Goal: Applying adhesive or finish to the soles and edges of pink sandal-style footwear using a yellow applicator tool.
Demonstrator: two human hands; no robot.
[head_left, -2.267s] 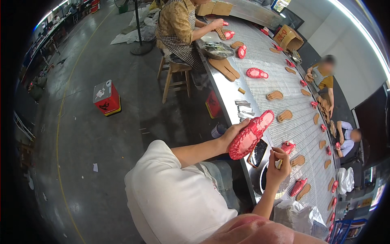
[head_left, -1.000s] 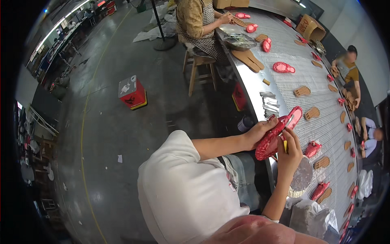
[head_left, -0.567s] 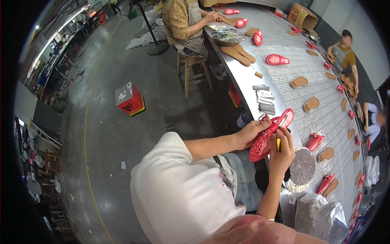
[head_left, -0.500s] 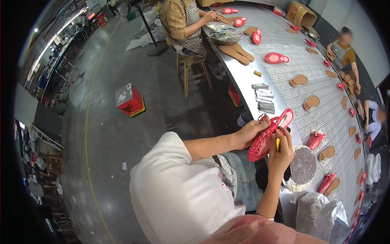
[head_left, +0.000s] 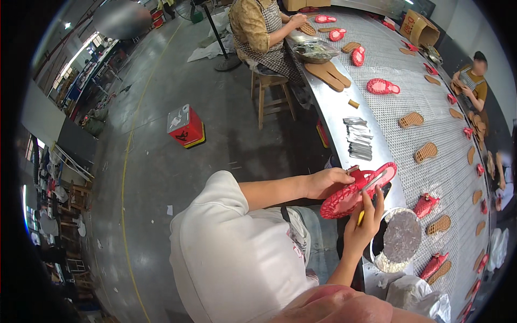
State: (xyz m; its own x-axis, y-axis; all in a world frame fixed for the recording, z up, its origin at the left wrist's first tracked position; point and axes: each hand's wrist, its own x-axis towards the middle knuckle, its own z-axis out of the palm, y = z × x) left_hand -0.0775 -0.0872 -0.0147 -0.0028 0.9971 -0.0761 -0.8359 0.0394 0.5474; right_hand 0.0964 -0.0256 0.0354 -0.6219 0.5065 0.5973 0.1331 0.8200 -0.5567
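Swung flatter, the red shoe [head_left: 340,203] lies between left grip [head_left: 329,182], clasping its side, and right grip [head_left: 362,225], pinching a tool [head_left: 361,217].

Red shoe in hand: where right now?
Head view, right of centre: the red shoe is in the left hand, beside the right hand, below the silvery strips.

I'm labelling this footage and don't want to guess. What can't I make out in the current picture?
All in the head view:
Left hand: most fingers are hidden behind the red shoe.
Shoe's underside: turned away from the camera.
Yellow-handled tool: its grip is partly covered by the right hand.
Container: contents mostly covered by a grey disc.
Seated co-worker: head cut off by the upper edge.
Silvery strips: too small to tell their material.
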